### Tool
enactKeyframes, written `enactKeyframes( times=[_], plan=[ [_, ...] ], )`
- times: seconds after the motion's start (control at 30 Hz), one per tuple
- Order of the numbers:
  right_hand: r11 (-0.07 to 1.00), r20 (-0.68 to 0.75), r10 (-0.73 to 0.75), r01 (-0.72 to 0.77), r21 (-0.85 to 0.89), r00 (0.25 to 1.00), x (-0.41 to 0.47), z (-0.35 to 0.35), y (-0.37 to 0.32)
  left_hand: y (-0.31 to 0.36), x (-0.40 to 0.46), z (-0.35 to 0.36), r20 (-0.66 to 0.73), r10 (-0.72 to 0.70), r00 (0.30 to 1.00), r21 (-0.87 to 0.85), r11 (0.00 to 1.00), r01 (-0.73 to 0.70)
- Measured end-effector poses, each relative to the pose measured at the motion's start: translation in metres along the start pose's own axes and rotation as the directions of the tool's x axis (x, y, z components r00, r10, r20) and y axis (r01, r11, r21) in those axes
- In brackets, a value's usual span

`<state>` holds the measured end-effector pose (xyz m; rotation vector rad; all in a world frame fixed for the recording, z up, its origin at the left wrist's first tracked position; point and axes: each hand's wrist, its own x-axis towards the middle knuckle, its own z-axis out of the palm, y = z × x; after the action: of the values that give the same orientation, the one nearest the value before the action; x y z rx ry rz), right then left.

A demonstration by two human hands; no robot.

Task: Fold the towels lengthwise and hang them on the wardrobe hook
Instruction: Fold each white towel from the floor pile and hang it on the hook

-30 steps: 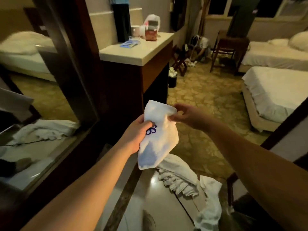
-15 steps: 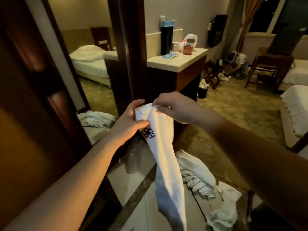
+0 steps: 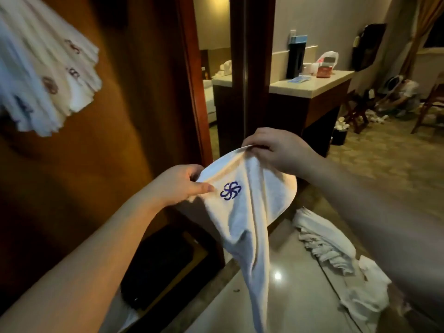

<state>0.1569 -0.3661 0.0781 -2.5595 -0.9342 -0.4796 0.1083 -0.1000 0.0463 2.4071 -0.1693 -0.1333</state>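
A white towel (image 3: 247, 219) with a blue pinwheel logo hangs folded lengthwise in front of me. My left hand (image 3: 177, 186) pinches its top edge beside the logo. My right hand (image 3: 278, 150) grips the same top edge a little higher and to the right. The towel's tail drops toward the floor. Several hung towels (image 3: 45, 68) with logos fan out at the upper left against the brown wardrobe door (image 3: 115, 131); the hook under them is hidden.
A pile of white towels (image 3: 336, 255) lies on the shiny floor at the lower right. A mirror panel (image 3: 211, 75) and a counter (image 3: 310, 87) with small items stand behind. A wooden chair (image 3: 432, 104) is at the far right.
My view swung up and left, bringing the wardrobe door and hung towels into sight. Both hands rose with the towel and spread apart along its top edge, which now hangs full length.
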Motion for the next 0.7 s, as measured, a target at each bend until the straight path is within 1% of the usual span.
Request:
enactKeyframes(
  times=[0.03, 0.07, 0.23, 0.33, 0.4, 0.47, 0.5, 0.57, 0.63, 0.7],
  plan=[
    [1.000, -0.012, 0.007, -0.007, -0.009, 1.000, -0.006, 0.006, -0.016, -0.012, -0.018, -0.005, -0.022, -0.010, 1.000, 0.103, 0.995, 0.012],
    [1.000, -0.026, 0.012, -0.012, -0.015, 1.000, -0.011, 0.011, -0.035, -0.024, -0.041, -0.012, -0.043, -0.030, 0.999, 0.168, 0.985, 0.037],
    [0.999, -0.101, 0.040, -0.042, -0.015, 0.994, -0.026, 0.026, -0.099, -0.071, -0.133, -0.047, -0.153, -0.132, 0.979, 0.225, 0.960, 0.165],
    [0.999, -0.118, 0.029, -0.034, -0.041, 0.993, -0.025, 0.032, -0.124, -0.088, -0.177, -0.068, -0.205, -0.219, 0.954, 0.322, 0.905, 0.278],
    [0.997, -0.160, 0.052, -0.060, -0.045, 0.986, -0.023, 0.034, -0.134, -0.097, -0.206, -0.083, -0.246, -0.271, 0.931, 0.342, 0.874, 0.345],
    [0.994, -0.203, 0.070, -0.085, -0.069, 0.977, -0.020, 0.037, -0.138, -0.106, -0.230, -0.097, -0.286, -0.294, 0.912, 0.300, 0.876, 0.377],
    [0.992, -0.200, 0.055, -0.075, -0.097, 0.978, -0.018, 0.041, -0.141, -0.111, -0.243, -0.103, -0.315, -0.291, 0.903, 0.270, 0.885, 0.380],
    [0.985, -0.145, 0.023, -0.048, -0.167, 0.989, -0.016, 0.053, -0.146, -0.120, -0.263, -0.112, -0.398, -0.274, 0.876, 0.178, 0.913, 0.367],
    [0.978, -0.078, 0.028, -0.043, -0.205, 0.997, -0.016, 0.065, -0.151, -0.128, -0.276, -0.115, -0.494, -0.267, 0.827, 0.018, 0.948, 0.317],
    [0.981, -0.027, 0.050, -0.054, -0.188, 0.998, -0.016, 0.079, -0.153, -0.138, -0.285, -0.115, -0.560, -0.303, 0.771, -0.218, 0.952, 0.215]
  ],
)
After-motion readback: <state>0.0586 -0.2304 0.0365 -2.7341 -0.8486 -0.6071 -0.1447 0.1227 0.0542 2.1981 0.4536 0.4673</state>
